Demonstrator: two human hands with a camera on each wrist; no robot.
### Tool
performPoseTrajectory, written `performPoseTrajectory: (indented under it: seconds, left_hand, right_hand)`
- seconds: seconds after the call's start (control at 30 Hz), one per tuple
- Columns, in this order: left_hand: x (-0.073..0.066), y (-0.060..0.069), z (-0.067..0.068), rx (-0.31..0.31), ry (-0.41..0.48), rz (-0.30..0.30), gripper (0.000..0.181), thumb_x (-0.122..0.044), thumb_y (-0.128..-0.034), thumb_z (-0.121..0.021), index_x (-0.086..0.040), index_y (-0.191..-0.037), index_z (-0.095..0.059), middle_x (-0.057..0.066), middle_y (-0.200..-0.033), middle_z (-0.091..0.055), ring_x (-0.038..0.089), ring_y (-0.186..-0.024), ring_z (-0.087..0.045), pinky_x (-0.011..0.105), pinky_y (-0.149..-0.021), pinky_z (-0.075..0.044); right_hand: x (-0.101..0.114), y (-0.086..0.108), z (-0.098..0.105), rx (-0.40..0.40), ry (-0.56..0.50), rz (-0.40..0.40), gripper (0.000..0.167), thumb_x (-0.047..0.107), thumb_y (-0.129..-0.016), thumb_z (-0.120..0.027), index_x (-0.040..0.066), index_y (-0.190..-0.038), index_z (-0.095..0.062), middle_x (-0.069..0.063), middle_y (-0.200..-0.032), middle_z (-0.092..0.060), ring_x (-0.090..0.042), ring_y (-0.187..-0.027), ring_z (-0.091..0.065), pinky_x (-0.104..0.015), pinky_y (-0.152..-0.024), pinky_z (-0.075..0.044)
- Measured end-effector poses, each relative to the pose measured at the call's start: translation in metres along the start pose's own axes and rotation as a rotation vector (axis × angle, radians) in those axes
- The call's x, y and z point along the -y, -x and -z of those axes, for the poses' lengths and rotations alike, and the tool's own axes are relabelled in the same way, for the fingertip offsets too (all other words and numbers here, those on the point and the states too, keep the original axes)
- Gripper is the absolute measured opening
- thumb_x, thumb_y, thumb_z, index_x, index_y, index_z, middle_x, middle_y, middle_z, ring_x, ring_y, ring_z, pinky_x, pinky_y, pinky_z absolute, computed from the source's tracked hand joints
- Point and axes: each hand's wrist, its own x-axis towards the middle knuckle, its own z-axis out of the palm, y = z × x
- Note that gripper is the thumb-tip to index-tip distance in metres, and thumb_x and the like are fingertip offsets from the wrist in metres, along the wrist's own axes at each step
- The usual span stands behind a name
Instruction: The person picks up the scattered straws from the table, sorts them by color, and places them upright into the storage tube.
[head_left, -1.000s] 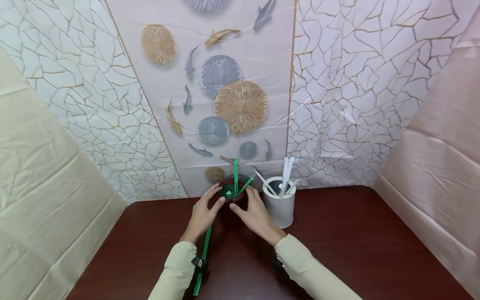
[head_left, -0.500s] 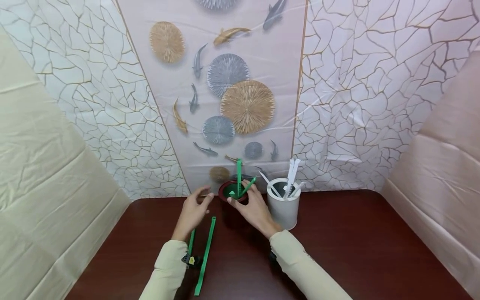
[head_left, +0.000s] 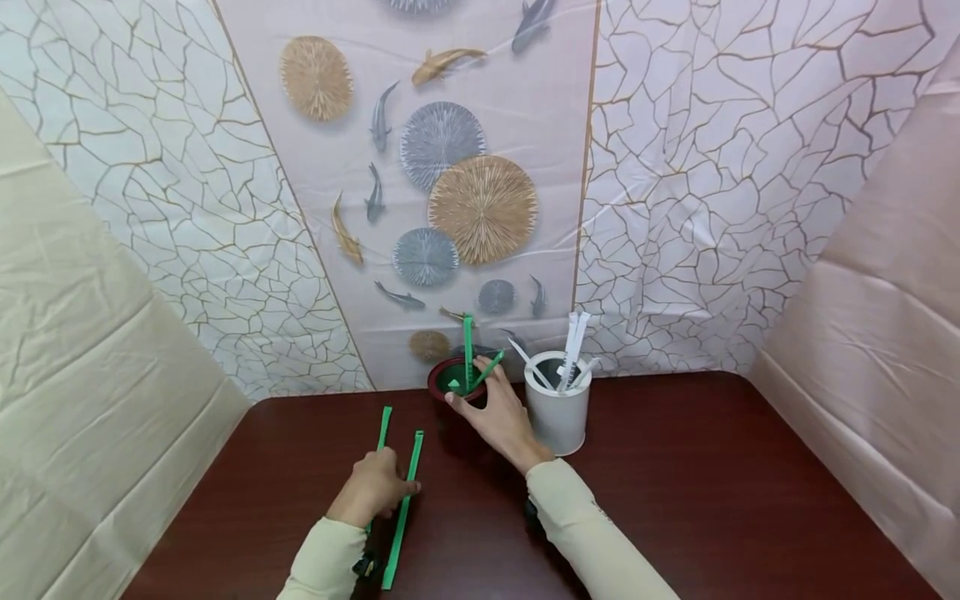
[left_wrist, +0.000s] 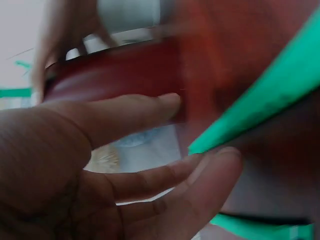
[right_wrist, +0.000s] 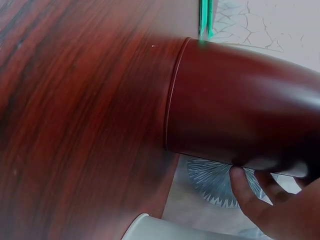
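My right hand (head_left: 502, 421) grips a dark red cup (right_wrist: 235, 105) at the back of the table, thumb on its near side and fingers round its right side. Several green pieces (head_left: 468, 337), like paper-wrapped straws, stick out of the cup. Two more long green wrapped straws lie on the table: a left one (head_left: 384, 427) and a right one (head_left: 399, 533). Over these two hovers my left hand (head_left: 373, 483). In the left wrist view its thumb and fingers are apart, with the fingertips close to a green straw (left_wrist: 270, 85); whether they touch it cannot be told.
A white cylindrical container (head_left: 561, 421) stands just right of my right hand and holds several white wrapped straws (head_left: 574, 337). Behind the dark red-brown table (head_left: 675, 483) hangs a patterned cloth (head_left: 480, 208), with plain cloth at both sides.
My left hand has left the cup's left side and come down and nearer, over the green straws on the table. My right hand has stayed at the cup.
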Motion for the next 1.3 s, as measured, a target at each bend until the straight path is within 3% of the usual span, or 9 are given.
performPoseTrajectory:
  seconds: [0.2, 0.43, 0.53, 0.63, 0.77, 0.93, 1.07, 1.2, 1.3]
  left_hand:
    - [0.006, -0.001, -0.012, -0.040, -0.056, 0.010, 0.051, -0.012, -0.0917, -0.083, -0.014, -0.053, -0.049, 0.007, -0.049, -0.057, 0.020, -0.046, -0.061, 0.031, -0.047, -0.047]
    - [0.011, -0.008, -0.012, -0.042, -0.065, 0.049, 0.051, -0.014, -0.0925, -0.080, -0.018, -0.053, -0.048, 0.003, -0.052, -0.057, 0.019, -0.049, -0.058, 0.031, -0.050, -0.040]
    - [0.014, -0.012, -0.013, -0.088, -0.058, 0.046, 0.048, -0.017, -0.0917, -0.081, -0.017, -0.054, -0.051, -0.002, -0.052, -0.052, 0.016, -0.049, -0.052, 0.031, -0.049, -0.037]
    - [0.013, -0.015, -0.007, -0.179, -0.011, 0.008, 0.033, -0.017, -0.0906, -0.082, -0.013, -0.064, -0.062, -0.003, -0.061, -0.056, 0.015, -0.053, -0.053, 0.031, -0.051, -0.041]
    - [0.004, -0.022, 0.014, -0.366, 0.072, -0.103, 0.006, -0.011, -0.0908, -0.074, -0.005, -0.092, -0.075, 0.003, -0.080, -0.071, 0.016, -0.060, -0.058, 0.034, -0.057, -0.049]
    - [-0.026, -0.025, 0.051, -0.641, 0.225, -0.282, 0.018, -0.009, -0.0962, -0.068, -0.001, -0.110, -0.075, 0.009, -0.090, -0.077, 0.018, -0.069, -0.069, 0.034, -0.064, -0.054]
    - [-0.056, -0.023, 0.073, -0.823, 0.399, -0.492, 0.024, -0.008, -0.1007, -0.070, 0.003, -0.121, -0.070, 0.015, -0.101, -0.076, 0.026, -0.083, -0.076, 0.024, -0.068, -0.058]
    - [-0.080, -0.028, 0.081, -0.906, 0.483, -0.654, 0.028, -0.006, -0.1012, -0.071, 0.006, -0.126, -0.068, 0.018, -0.110, -0.074, 0.031, -0.087, -0.078, 0.018, -0.071, -0.059]
    - [-0.089, -0.038, 0.077, -0.885, 0.514, -0.670, 0.024, -0.008, -0.1025, -0.069, 0.005, -0.122, -0.068, 0.018, -0.111, -0.074, 0.033, -0.087, -0.079, 0.026, -0.073, -0.062]
  right_hand:
    - [-0.002, 0.001, -0.002, -0.001, -0.022, 0.022, 0.089, 0.069, -0.093, -0.068, 0.022, -0.164, -0.041, 0.003, -0.170, -0.035, -0.030, -0.148, -0.046, -0.066, -0.106, -0.046]
    - [-0.001, 0.003, -0.003, -0.005, -0.037, 0.030, 0.088, 0.071, -0.093, -0.067, 0.023, -0.163, -0.041, 0.004, -0.170, -0.033, -0.030, -0.149, -0.045, -0.069, -0.104, -0.045]
    - [0.000, 0.003, -0.004, -0.005, -0.040, 0.031, 0.088, 0.071, -0.093, -0.066, 0.023, -0.162, -0.042, 0.003, -0.170, -0.034, -0.030, -0.149, -0.046, -0.068, -0.104, -0.046]
    - [-0.001, 0.002, -0.005, -0.011, -0.043, 0.037, 0.085, 0.068, -0.094, -0.068, 0.023, -0.162, -0.043, 0.002, -0.169, -0.035, -0.030, -0.148, -0.046, -0.067, -0.104, -0.046]
    - [-0.002, 0.002, -0.006, -0.026, -0.049, 0.038, 0.080, 0.061, -0.095, -0.071, 0.023, -0.161, -0.044, 0.002, -0.169, -0.036, -0.030, -0.148, -0.046, -0.069, -0.103, -0.046]
    - [-0.001, 0.002, -0.005, -0.017, -0.046, 0.029, 0.082, 0.064, -0.095, -0.070, 0.024, -0.162, -0.042, 0.004, -0.170, -0.035, -0.029, -0.150, -0.044, -0.068, -0.105, -0.045]
    - [-0.002, 0.002, -0.003, -0.009, -0.045, 0.038, 0.085, 0.067, -0.094, -0.068, 0.023, -0.162, -0.043, 0.003, -0.169, -0.035, -0.029, -0.150, -0.044, -0.066, -0.106, -0.045]
    - [-0.002, 0.003, -0.002, -0.005, -0.045, 0.039, 0.086, 0.068, -0.094, -0.069, 0.023, -0.162, -0.043, 0.003, -0.169, -0.035, -0.029, -0.150, -0.044, -0.065, -0.107, -0.045]
    - [-0.002, 0.002, -0.002, -0.001, -0.050, 0.046, 0.086, 0.068, -0.094, -0.068, 0.022, -0.162, -0.042, 0.002, -0.170, -0.034, -0.029, -0.151, -0.042, -0.069, -0.108, -0.043]
